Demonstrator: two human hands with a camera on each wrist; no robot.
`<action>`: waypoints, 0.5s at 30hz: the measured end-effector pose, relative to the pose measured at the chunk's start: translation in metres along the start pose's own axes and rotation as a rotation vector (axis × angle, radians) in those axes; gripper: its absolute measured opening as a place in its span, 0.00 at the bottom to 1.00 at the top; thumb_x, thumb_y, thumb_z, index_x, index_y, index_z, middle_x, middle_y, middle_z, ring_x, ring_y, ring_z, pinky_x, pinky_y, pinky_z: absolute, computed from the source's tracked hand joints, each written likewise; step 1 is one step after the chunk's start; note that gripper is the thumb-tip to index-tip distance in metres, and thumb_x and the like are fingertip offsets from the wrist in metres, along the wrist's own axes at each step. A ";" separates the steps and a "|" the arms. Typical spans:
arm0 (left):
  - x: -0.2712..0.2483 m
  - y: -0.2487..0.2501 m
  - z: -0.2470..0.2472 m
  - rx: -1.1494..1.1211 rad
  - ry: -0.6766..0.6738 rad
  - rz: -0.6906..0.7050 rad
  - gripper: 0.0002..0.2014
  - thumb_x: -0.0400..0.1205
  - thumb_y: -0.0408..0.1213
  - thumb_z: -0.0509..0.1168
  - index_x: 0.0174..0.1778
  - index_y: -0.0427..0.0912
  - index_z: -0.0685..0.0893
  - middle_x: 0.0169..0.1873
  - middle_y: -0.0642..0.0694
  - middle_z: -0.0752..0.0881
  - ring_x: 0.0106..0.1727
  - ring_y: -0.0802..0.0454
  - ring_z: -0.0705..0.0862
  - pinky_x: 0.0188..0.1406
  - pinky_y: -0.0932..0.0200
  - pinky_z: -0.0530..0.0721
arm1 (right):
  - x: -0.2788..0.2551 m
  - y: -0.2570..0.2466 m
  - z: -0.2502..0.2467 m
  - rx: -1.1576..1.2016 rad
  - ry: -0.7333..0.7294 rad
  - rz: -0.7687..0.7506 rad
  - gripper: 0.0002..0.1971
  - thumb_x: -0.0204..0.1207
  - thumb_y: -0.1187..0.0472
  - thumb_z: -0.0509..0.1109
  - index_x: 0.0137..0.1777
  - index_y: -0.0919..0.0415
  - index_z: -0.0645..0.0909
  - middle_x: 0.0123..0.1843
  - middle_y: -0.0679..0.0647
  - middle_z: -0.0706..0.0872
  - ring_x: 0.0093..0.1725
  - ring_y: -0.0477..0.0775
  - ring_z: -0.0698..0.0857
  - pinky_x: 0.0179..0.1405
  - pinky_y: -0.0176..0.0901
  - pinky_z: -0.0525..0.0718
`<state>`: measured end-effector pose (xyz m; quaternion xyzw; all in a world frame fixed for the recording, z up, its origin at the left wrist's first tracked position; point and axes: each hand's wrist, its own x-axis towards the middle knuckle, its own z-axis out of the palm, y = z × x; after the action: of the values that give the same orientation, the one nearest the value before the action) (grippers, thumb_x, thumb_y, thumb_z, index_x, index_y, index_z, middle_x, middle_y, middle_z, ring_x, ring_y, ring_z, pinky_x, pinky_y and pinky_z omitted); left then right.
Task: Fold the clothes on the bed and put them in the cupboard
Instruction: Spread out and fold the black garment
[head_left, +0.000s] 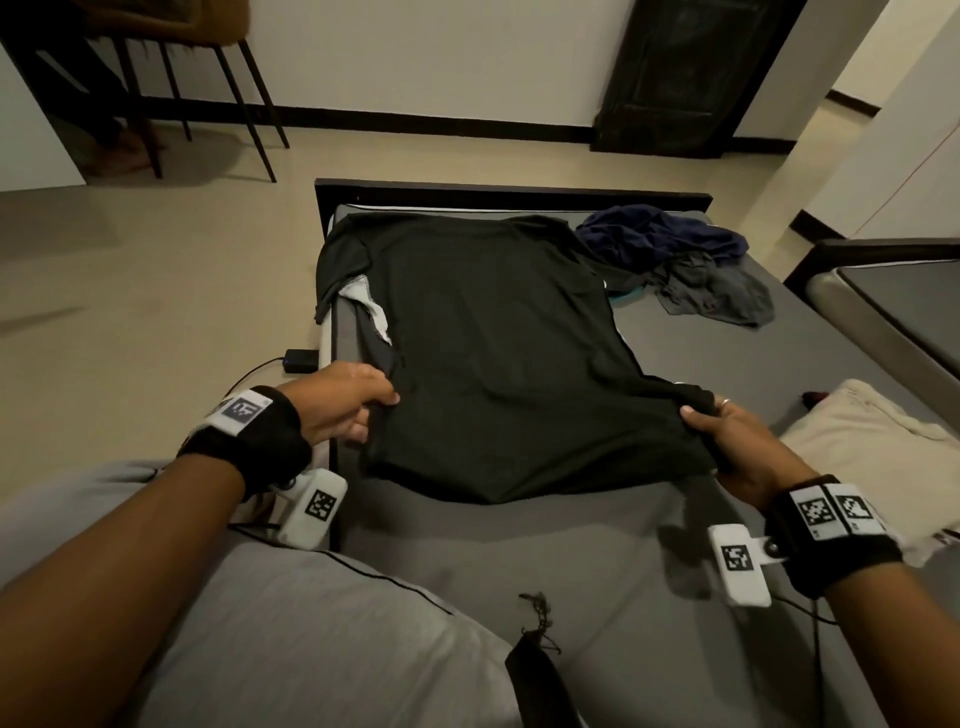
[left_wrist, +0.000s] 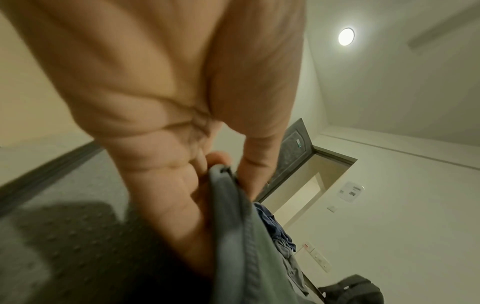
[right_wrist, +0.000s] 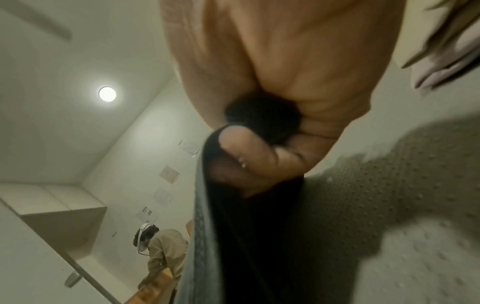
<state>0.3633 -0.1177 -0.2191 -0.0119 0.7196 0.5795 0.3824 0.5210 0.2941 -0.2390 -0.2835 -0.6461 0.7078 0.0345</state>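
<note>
A black T-shirt (head_left: 493, 343) lies spread over the grey bed (head_left: 597, 561), its far end near the footboard. My left hand (head_left: 363, 402) pinches the shirt's near left corner, and my right hand (head_left: 711, 423) grips the near right corner; the near hem hangs lifted between them. In the left wrist view the left hand (left_wrist: 221, 168) pinches the shirt's hem (left_wrist: 241, 236) between thumb and fingers. In the right wrist view the right hand (right_wrist: 249, 148) has its fingers curled round bunched black shirt cloth (right_wrist: 254, 236).
A heap of dark blue and grey clothes (head_left: 680, 260) lies at the bed's far right. A cream garment (head_left: 872, 441) rests at the right edge, a grey pillow (head_left: 311, 634) near me. A chair (head_left: 171, 78) stands far left, a second bed (head_left: 893, 301) on the right, and another person (right_wrist: 161, 253) bends over nearby.
</note>
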 end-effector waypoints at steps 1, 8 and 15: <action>0.000 -0.003 -0.001 0.005 -0.037 -0.023 0.08 0.84 0.27 0.64 0.57 0.37 0.83 0.60 0.37 0.89 0.54 0.40 0.91 0.49 0.50 0.91 | 0.001 0.002 -0.001 -0.032 0.002 0.006 0.11 0.81 0.61 0.71 0.62 0.55 0.84 0.58 0.64 0.91 0.49 0.60 0.90 0.44 0.49 0.84; -0.006 -0.007 -0.008 0.138 -0.139 -0.222 0.24 0.80 0.24 0.70 0.72 0.37 0.76 0.55 0.36 0.91 0.44 0.42 0.92 0.33 0.51 0.91 | 0.001 0.012 -0.008 -0.466 0.127 0.060 0.09 0.81 0.61 0.74 0.59 0.58 0.83 0.49 0.65 0.91 0.45 0.66 0.88 0.36 0.49 0.80; -0.004 -0.005 -0.008 0.136 -0.126 -0.207 0.45 0.74 0.30 0.76 0.85 0.45 0.59 0.59 0.37 0.89 0.57 0.37 0.90 0.58 0.40 0.87 | 0.000 0.010 -0.018 -0.271 0.151 0.044 0.12 0.85 0.62 0.68 0.61 0.69 0.83 0.54 0.68 0.89 0.48 0.60 0.88 0.41 0.47 0.88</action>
<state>0.3639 -0.1276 -0.2209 -0.0235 0.7268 0.4863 0.4844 0.5320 0.3084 -0.2480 -0.3520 -0.7250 0.5913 0.0289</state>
